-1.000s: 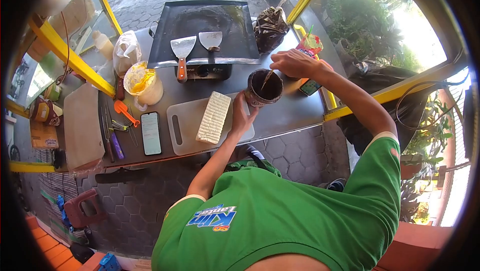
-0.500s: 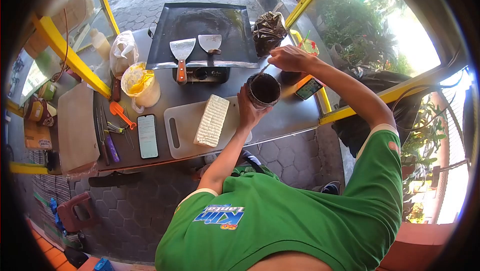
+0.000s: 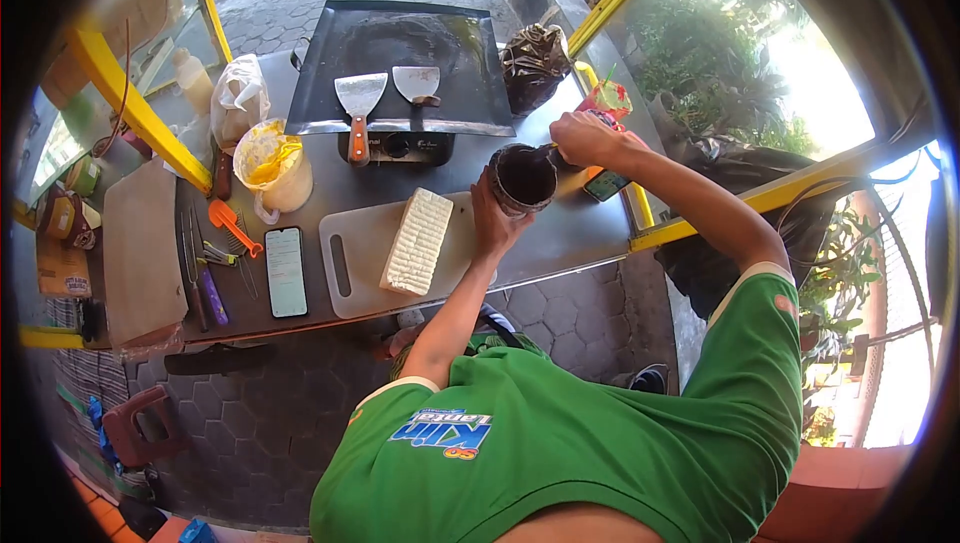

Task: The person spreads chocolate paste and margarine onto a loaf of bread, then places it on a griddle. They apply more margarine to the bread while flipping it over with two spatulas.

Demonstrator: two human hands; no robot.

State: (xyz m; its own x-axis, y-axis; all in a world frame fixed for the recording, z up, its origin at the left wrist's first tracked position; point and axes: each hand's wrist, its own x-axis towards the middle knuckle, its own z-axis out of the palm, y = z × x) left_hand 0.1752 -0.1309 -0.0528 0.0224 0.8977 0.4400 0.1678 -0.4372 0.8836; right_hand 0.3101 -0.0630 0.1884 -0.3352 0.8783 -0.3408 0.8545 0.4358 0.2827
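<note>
My left hand (image 3: pixel 492 221) wraps around the side of a dark round tub (image 3: pixel 525 179), whose mouth faces up and shows a dark brown inside. My right hand (image 3: pixel 588 139) is closed in a fist just right of the tub's rim, on a thin-handled utensil (image 3: pixel 546 152) that points toward the opening; most of it is hidden. Below the tub, a white crustless loaf of bread (image 3: pixel 419 243) rests at an angle on a pale cutting board (image 3: pixel 346 295). A phone (image 3: pixel 606 185) lies under my right forearm, partly covered.
A black griddle (image 3: pixel 400 43) carries two scrapers, one wood-handled scraper (image 3: pixel 359 133) among them. At left stand a bucket (image 3: pixel 290 188) with yellow spread, an orange scoop (image 3: pixel 225 215), a purple-handled knife (image 3: pixel 214 298) and another phone (image 3: pixel 287 273). A black plastic bag (image 3: pixel 533 63) sits right of the griddle.
My right hand has moved down and slightly right, closer to the tub's rim, and the utensil lies flatter. My left hand still holds the tub. The whole view has shifted slightly.
</note>
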